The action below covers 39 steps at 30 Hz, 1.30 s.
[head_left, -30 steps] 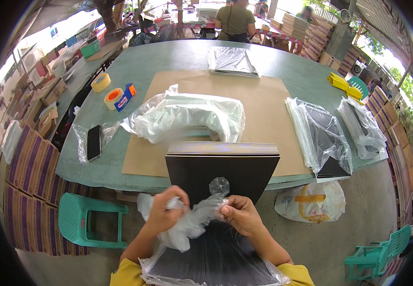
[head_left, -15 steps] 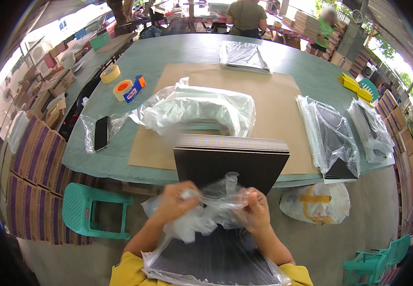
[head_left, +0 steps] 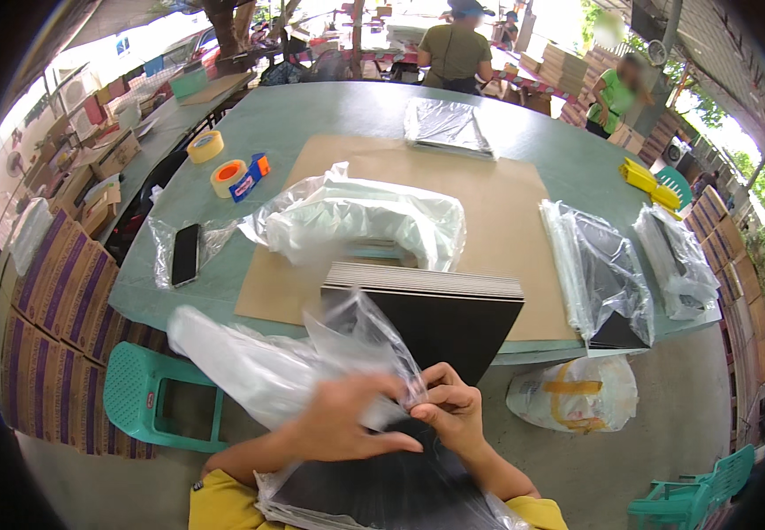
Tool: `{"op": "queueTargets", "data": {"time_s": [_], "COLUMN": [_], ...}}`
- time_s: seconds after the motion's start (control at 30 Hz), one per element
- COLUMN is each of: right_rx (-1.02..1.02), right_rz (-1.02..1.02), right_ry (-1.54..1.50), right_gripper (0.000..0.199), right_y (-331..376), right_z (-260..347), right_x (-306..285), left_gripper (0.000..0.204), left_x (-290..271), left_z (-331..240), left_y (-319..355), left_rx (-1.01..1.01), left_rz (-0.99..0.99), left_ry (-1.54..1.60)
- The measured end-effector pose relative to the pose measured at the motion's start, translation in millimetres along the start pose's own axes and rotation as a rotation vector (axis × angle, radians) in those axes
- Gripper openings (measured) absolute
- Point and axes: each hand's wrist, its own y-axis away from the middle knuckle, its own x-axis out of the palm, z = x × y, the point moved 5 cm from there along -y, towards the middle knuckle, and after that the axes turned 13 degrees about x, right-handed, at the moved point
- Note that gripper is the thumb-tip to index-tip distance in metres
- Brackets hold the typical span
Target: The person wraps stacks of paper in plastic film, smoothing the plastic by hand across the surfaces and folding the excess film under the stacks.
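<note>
A clear plastic bag (head_left: pixel 250 367) is spread crosswise in front of me, its end pinched in the fingers of my right hand (head_left: pixel 455 413). My left hand (head_left: pixel 338 420), somewhat blurred, lies over the bag with thumb and fingers apart. Just beyond both hands, a stack of black boards (head_left: pixel 440 322) with pale edges stands tilted at the table's near edge. Below my wrists, close to my body, is a black flat item in clear plastic (head_left: pixel 360 495). Past the boards, a crumpled white plastic bag (head_left: pixel 373 208) lies open around pale flat pieces.
Brown paper (head_left: pixel 510 203) covers part of the green table (head_left: pixel 338 106). Plastic-wrapped black packs (head_left: pixel 599 269) lie right; tape rolls (head_left: pixel 205 146) and a phone (head_left: pixel 185 253) lie left. A green stool (head_left: pixel 139 397), stacked cartons (head_left: pixel 55 380) and a white sack (head_left: pixel 577 393) stand near. Two people are beyond.
The bag, bunched between my hands before, now stretches out to the left. My left hand has moved right, close to my right hand, and its fingers have spread.
</note>
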Motion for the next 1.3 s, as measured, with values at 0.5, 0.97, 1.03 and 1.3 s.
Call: {"op": "queueTargets", "data": {"time_s": [0.5, 0.97, 1.03, 1.3], "right_rx": [0.295, 0.822, 0.691, 0.333], "right_rz": [-0.019, 0.797, 1.036, 1.059], "right_ry": [-0.32, -0.247, 0.044, -0.427], "right_gripper": [0.024, 0.024, 0.024, 0.034], "right_y": [-7, 11, 22, 9], "right_z": [-19, -9, -18, 32], "right_x": [-23, -6, 24, 8], "left_gripper": [0.016, 0.016, 0.017, 0.026], "left_x": [21, 3, -6, 5], "left_z": [37, 56, 57, 78], "left_y": [19, 27, 21, 44], "left_rx": [-0.463, -0.518, -0.619, -0.628], "left_rz": [0.021, -0.196, -0.379, -0.051], "left_ry": [0.738, 1.063, 1.193, 1.097]}}
